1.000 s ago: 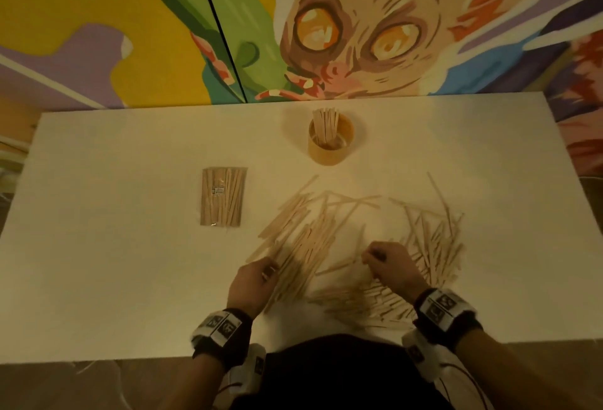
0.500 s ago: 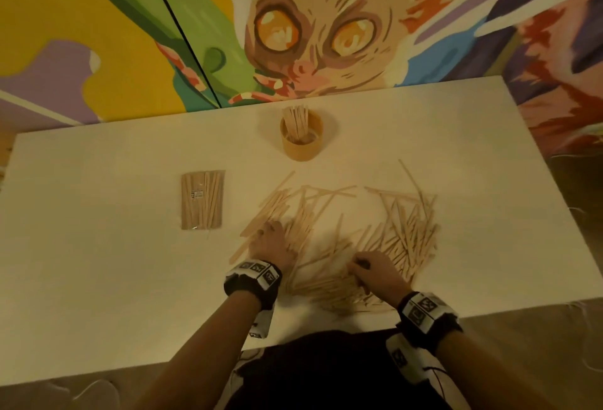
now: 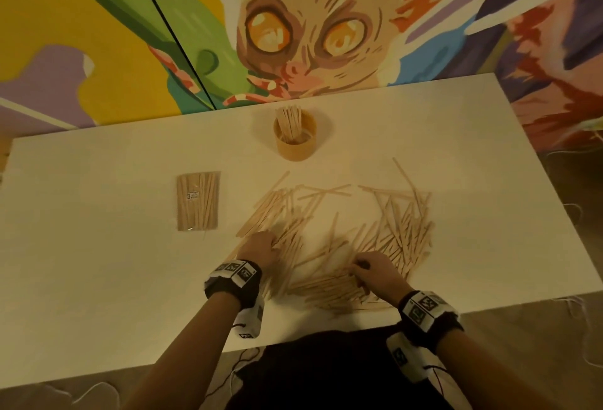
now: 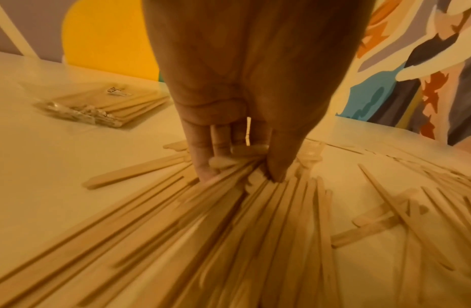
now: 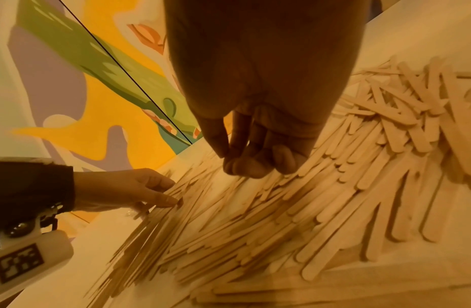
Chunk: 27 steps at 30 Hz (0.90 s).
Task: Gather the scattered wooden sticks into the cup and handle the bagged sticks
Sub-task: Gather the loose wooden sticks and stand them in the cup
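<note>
Raking sticks together, the left hand (image 4: 244,125) pinched a sheaf of loose sticks (image 3: 342,246) between curled fingers and thumb, while the right hand (image 5: 258,133) hovered just above the pile, fingers curled and holding nothing. Most sticks lay scattered on the table (image 3: 98,279); the cup (image 3: 295,139) beyond stood partly filled, and the bagged sticks (image 3: 198,201) lay apart to the left. Squaring the sheaf's ends before lifting would probably prevent spills.

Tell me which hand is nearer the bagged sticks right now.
Left. The left hand rests on the scattered sticks just right of the bagged sticks; the right hand is farther right, across the pile.
</note>
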Each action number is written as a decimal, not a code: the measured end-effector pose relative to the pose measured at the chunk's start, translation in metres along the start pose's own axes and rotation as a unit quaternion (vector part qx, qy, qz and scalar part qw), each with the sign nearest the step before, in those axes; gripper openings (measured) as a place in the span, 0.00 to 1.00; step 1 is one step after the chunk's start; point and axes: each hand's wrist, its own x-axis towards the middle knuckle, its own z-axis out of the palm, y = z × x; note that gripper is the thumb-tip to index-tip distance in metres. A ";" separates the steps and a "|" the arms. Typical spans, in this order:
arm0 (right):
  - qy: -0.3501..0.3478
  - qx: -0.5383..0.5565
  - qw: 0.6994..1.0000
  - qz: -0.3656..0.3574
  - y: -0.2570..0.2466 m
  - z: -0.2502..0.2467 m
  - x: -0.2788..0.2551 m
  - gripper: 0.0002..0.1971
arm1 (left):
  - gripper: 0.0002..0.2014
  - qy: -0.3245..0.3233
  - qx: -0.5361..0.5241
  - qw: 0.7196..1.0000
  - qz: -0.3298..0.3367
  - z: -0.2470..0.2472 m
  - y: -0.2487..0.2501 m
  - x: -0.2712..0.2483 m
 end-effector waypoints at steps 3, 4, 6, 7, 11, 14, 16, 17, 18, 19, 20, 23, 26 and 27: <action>-0.003 0.001 1.000 0.001 -0.002 0.000 0.002 0.12 | 0.16 -0.035 -0.011 0.999 -0.004 -0.001 -0.009 -0.002; -0.004 0.000 1.000 0.001 -0.003 0.000 0.003 0.12 | 0.18 -0.039 -0.014 0.999 -0.004 -0.002 -0.011 -0.004; -0.008 -0.003 1.000 -0.004 -0.005 0.001 0.005 0.13 | 0.20 -0.045 -0.019 0.999 0.000 -0.003 -0.016 -0.009; -0.009 -0.006 1.000 -0.007 -0.007 0.001 0.006 0.13 | 0.21 -0.048 -0.021 0.999 0.005 -0.003 -0.018 -0.013; -0.010 0.002 1.000 -0.020 -0.011 0.004 0.008 0.14 | 0.19 -0.070 -0.064 0.995 0.012 -0.005 -0.029 -0.026; -0.013 0.023 0.999 -0.028 -0.016 0.008 0.010 0.13 | 0.15 -0.095 -0.124 0.988 -0.010 -0.006 -0.035 -0.034; -0.015 0.026 0.999 -0.029 -0.018 0.009 0.013 0.12 | 0.10 -0.102 -0.162 0.981 -0.010 -0.008 -0.032 -0.038; -0.020 0.025 0.999 -0.029 -0.020 0.010 0.015 0.12 | 0.08 -0.102 -0.181 0.978 -0.009 -0.010 -0.032 -0.042; -0.024 0.025 0.999 -0.029 -0.022 0.011 0.017 0.12 | 0.07 -0.104 -0.204 0.973 -0.012 -0.011 -0.031 -0.045; -0.028 0.027 0.999 -0.029 -0.025 0.013 0.019 0.12 | 0.08 -0.109 -0.232 0.966 -0.019 -0.011 -0.030 -0.049; -0.030 0.031 0.999 -0.030 -0.028 0.014 0.022 0.12 | 0.08 -0.116 -0.266 0.957 -0.028 -0.010 -0.029 -0.052; -0.024 0.045 0.998 -0.025 -0.038 0.017 0.028 0.11 | 0.08 -0.138 -0.353 0.925 -0.031 -0.008 -0.023 -0.060; 0.019 0.077 0.997 0.013 -0.044 0.018 0.034 0.13 | 0.07 -0.166 -0.394 0.904 -0.009 -0.006 -0.015 -0.065; 0.037 0.091 0.995 0.028 -0.044 0.017 0.037 0.14 | 0.07 -0.174 -0.398 0.901 -0.001 -0.006 -0.013 -0.066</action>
